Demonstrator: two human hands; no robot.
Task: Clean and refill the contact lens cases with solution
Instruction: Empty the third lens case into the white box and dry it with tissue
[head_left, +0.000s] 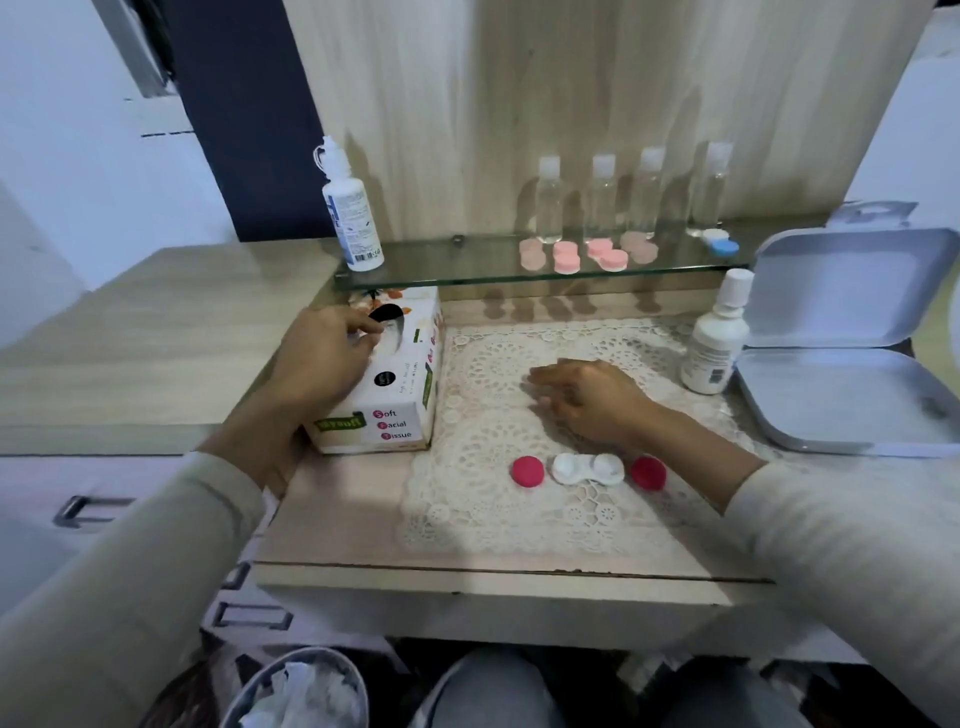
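Note:
A white contact lens case (587, 468) lies open on the lace mat (493, 519), with one pink cap (528, 471) to its left and another pink cap (648, 472) to its right. My left hand (322, 358) is on top of the tissue box (395, 410), its fingertips pinching at the slot; whether a tissue is between them I cannot tell. My right hand (587, 397) rests flat on the mat behind the case, fingers relaxed, holding nothing. A white solution bottle (717, 338) stands at the mat's right edge.
A glass shelf (467, 267) at the back carries a second solution bottle (350, 208), several clear empty bottles (602, 197) and several pink lens cases (587, 254), plus a blue one (722, 244). An open white box (852, 364) sits right. A bin with tissues (301, 691) stands below.

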